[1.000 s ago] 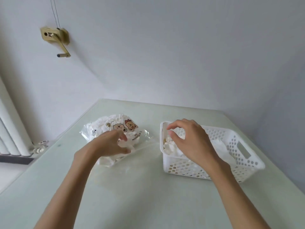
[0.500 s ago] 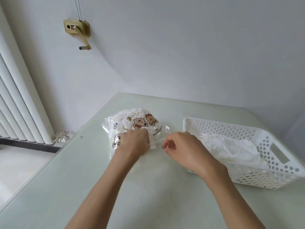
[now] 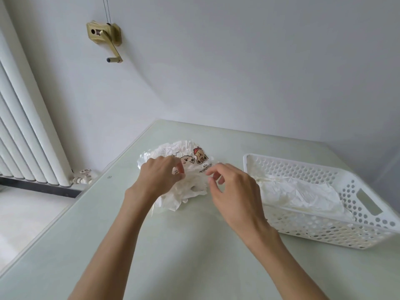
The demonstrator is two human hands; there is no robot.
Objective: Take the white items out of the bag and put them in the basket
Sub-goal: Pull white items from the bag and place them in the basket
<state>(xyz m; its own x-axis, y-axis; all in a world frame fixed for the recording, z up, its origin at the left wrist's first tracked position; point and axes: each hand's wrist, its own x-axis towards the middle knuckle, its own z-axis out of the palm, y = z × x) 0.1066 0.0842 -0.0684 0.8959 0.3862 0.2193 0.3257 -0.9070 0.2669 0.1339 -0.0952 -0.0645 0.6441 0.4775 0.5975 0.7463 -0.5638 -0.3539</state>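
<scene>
A clear plastic bag [image 3: 190, 153] printed with cartoon bears lies on the pale green table, stuffed with crumpled white items [image 3: 177, 198] that spill from its near opening. My left hand [image 3: 159, 177] pinches the bag's edge on its left side. My right hand [image 3: 232, 187] hovers at the bag's right edge, fingers curled, thumb and forefinger close together at the plastic; whether they grip it I cannot tell. A white perforated basket [image 3: 368, 217] stands to the right, holding several white items [image 3: 303, 193].
The table [image 3: 194, 256] has its left edge running diagonally near a white radiator [image 3: 23, 131] with a valve [image 3: 83, 177]. A brass hand crank [image 3: 106, 40] is fixed on the wall behind. Walls close in behind and to the right.
My right hand has left the basket and come over to the bag's right edge. My left hand has stayed on the bag. The view has shifted left.
</scene>
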